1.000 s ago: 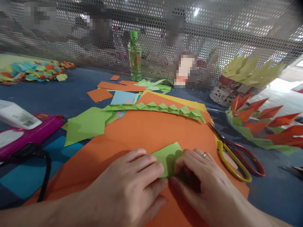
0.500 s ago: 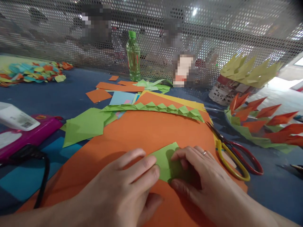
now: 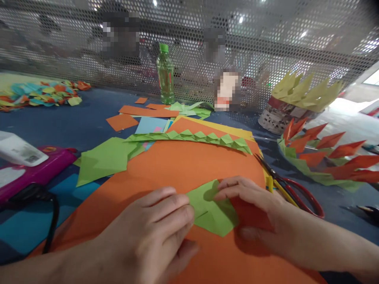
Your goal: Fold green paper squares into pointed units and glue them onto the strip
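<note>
A small green paper square [image 3: 217, 219] with a folded flap and visible crease lies on a large orange sheet [image 3: 142, 165]. My left hand [image 3: 156, 228] rests over its left edge, fingers extended side by side and thumb apart. At the upper right edge, fingertips of my right hand [image 3: 260, 205] touch or hover just over the green paper; I cannot tell which. That hand is open, thumb well apart from the fingers. Beyond both hands, a zigzag-folded green paper strip [image 3: 189, 136] lies across the sheet.
Scissors [image 3: 284, 181] lie to the right, beside an orange-and-green paper crown [image 3: 322, 165]. Green paper pieces [image 3: 103, 159] and a magenta device [image 3: 44, 169] with a black cable are left. A green bottle [image 3: 166, 77] stands by the perforated panel [image 3: 189, 43]; a yellow-spiked crown [image 3: 302, 98] sits at right.
My right hand has moved right and its thumb has come away from the green paper, exposing the folded flap. My left hand stays on the paper, fingers slightly closer together.
</note>
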The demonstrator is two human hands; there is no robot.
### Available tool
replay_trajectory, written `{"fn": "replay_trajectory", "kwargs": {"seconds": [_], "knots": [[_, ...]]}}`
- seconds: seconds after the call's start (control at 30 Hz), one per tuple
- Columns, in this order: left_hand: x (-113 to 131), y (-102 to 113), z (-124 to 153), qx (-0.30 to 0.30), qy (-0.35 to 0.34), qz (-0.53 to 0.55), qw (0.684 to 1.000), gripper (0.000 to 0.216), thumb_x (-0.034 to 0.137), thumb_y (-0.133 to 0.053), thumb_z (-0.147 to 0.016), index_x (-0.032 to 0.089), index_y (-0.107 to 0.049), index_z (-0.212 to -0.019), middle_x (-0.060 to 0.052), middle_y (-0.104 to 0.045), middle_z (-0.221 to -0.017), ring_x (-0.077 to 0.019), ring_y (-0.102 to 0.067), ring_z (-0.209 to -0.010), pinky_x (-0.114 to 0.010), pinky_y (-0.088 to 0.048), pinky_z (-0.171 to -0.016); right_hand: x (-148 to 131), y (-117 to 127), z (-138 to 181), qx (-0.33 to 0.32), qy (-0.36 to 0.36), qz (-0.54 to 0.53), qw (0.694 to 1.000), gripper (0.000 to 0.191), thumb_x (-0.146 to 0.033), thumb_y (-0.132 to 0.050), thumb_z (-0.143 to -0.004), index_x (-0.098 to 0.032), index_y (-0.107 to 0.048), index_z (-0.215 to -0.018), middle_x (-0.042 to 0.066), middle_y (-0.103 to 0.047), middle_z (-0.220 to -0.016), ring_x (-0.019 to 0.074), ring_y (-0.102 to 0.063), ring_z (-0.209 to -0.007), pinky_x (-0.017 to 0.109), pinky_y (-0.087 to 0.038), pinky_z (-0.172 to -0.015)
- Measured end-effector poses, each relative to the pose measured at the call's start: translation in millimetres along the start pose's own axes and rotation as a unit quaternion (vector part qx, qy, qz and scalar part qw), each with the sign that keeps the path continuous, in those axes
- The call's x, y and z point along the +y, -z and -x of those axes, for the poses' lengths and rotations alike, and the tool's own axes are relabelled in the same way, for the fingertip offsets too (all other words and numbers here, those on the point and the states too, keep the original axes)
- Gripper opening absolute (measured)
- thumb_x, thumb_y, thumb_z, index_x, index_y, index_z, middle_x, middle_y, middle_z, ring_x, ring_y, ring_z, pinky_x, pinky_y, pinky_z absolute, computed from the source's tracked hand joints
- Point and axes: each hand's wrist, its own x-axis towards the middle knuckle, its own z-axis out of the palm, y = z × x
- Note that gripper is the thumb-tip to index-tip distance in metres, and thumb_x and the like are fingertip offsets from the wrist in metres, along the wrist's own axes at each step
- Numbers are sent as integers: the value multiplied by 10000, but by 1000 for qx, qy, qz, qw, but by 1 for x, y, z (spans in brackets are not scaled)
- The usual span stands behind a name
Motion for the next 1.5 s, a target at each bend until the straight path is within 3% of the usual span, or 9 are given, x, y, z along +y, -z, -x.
{"fn": "replay_trajectory", "kwargs": {"seconds": [0.27, 0.47, 0.63, 0.83, 0.97, 1.13, 1.3, 1.4, 1.5], "knots": [[-6, -1, -2, -17, -17, 1, 1000, 354, 184, -441, -1080, 160, -752, -912, -32, -732, -888, -192, -642, -838, -363, -460, -884, 8, -8, -9, 81, 51, 72, 993, 350, -205, -658, -930, -293, -609, -1265, 68, -613, -1330, 232, -593, -1243, 403, -534, -1029], [-4, -1, 1, 9, -36, -12, 999, 326, 205, -452, -1086, 164, -755, -972, -11, -760, -942, -173, -670, -867, -336, -463, -928, 8, -10, -8, 95, 41, 101, 990, 456, -332, -707, -929, -302, -529, -1348, 71, -606, -1359, 240, -599, -1242, 425, -538, -1027], [5, -5, 14, 24, -35, 2, 999, 263, 284, -491, -1101, 210, -742, -1073, 31, -791, -1060, -138, -702, -984, -286, -425, -1103, 10, -15, -8, 163, 5, 108, 981, 330, -318, -475, -1055, -288, -459, -1383, 94, -623, -1364, 237, -595, -1277, 457, -527, -1041], [0, -5, 9, -13, -111, -11, 994, 193, 246, -555, -1059, 206, -736, -1113, 31, -797, -1034, -126, -722, -871, -235, -539, -916, 5, -19, -6, 154, 23, 142, 978, 509, -295, -415, -1057, -300, -276, -1547, 120, -560, -1488, 281, -536, -1376, 579, -446, -1118], [-4, -1, 3, -16, -122, -12, 992, 246, 297, -502, -1086, 203, -730, -1073, 36, -797, -978, -132, -712, -790, -245, -526, -826, 0, -24, -8, 158, 14, 120, 980, 521, -251, -475, -1024, -309, -301, -1511, 106, -616, -1392, 255, -581, -1303, 519, -479, -1070], [-2, 0, 2, -26, -107, 6, 994, 287, 298, -473, -1096, 192, -737, -1053, 15, -785, -931, -141, -688, -743, -255, -529, -803, -1, -26, -8, 182, -18, 20, 983, 524, -233, -522, -977, -298, -349, -1467, 24, -687, -993, 212, -685, -974, 385, -548, -866], [-1, 3, -1, -45, -97, -6, 994, 313, 275, -435, -1106, 184, -729, -1048, -8, -789, -958, -153, -686, -719, -278, -521, -762, -11, -21, -1, 146, -34, -26, 988, 381, -172, -482, -968, -327, -461, -1315, -58, -652, -787, 138, -658, -697, 256, -523, -660], [-2, 5, -2, -55, -86, -8, 995, 366, 282, -377, -1125, 174, -721, -1065, -25, -782, -1019, -161, -698, -785, -294, -512, -773, -20, -13, 2, 127, 28, 0, 991, 313, -94, -484, -878, -318, -571, -1079, -53, -710, -847, 131, -672, -717, 232, -537, -653], [-2, 5, -2, -60, -77, -11, 995, 395, 302, -341, -1136, 182, -715, -1101, -21, -770, -1077, -163, -698, -867, -303, -504, -826, -23, -7, 4, 143, 113, 39, 982, 462, -36, -464, -719, -302, -607, -1070, -13, -742, -943, 164, -709, -822, 250, -577, -715]]}}
